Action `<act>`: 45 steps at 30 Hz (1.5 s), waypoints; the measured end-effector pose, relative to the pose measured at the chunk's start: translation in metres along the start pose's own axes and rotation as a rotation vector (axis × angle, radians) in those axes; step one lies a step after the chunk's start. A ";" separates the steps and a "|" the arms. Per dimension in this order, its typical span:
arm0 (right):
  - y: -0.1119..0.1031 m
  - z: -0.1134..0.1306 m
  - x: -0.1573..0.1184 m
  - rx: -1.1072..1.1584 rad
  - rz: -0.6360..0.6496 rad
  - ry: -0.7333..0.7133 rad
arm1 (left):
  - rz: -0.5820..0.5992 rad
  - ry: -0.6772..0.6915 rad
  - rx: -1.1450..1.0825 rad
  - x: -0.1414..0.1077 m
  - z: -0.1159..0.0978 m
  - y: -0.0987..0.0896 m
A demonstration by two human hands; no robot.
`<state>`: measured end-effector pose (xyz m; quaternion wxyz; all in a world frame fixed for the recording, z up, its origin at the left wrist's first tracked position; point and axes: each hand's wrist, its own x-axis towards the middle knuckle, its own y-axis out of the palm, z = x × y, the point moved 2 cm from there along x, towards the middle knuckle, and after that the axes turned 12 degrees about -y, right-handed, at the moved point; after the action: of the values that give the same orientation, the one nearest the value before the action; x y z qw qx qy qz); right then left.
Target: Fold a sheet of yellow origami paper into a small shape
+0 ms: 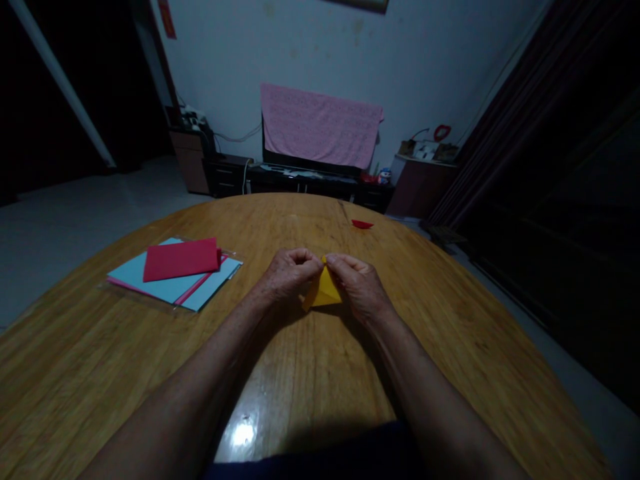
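We pinch | left hand [290, 275], right hand [357, 288] grasp folded yellow paper [324, 289], seemingly keeping its folds closed | red paper [181, 260], blue paper [160, 289] lie aside on wooden surface [150, 373]

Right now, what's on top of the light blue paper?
A folded red paper rectangle covers part of the light blue paper; what's beneath it can't be seen.
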<state>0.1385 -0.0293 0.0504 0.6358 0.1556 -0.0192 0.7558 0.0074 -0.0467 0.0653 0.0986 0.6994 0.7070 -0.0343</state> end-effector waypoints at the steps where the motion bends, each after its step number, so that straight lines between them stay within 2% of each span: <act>1: -0.001 -0.001 0.000 -0.001 0.005 -0.004 | -0.002 -0.004 0.000 0.000 0.000 0.000; 12: -0.002 0.000 0.000 0.000 -0.001 0.018 | 0.006 -0.067 -0.043 -0.005 0.000 0.002; 22: -0.006 -0.003 0.003 -0.106 0.011 -0.069 | 0.027 -0.046 -0.042 -0.007 0.000 0.006; 29: -0.007 -0.004 0.004 -0.226 -0.059 -0.144 | 0.102 -0.078 0.009 -0.003 0.003 0.003; 34: -0.008 -0.004 0.005 -0.227 0.002 -0.147 | 0.103 -0.068 0.061 0.002 0.005 -0.001; 38: -0.007 -0.004 0.005 -0.345 -0.014 -0.217 | 0.103 -0.124 0.055 0.001 0.005 0.001; 42: -0.003 -0.001 0.004 -0.435 -0.058 -0.285 | 0.112 -0.124 0.030 -0.001 0.004 0.004; 45: -0.003 0.001 0.004 -0.411 -0.020 -0.252 | 0.117 -0.115 0.008 0.000 0.006 0.004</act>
<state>0.1407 -0.0254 0.0519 0.6540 0.1160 -0.2503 0.7044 0.0121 -0.0483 0.0597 0.1382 0.7367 0.6580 -0.0715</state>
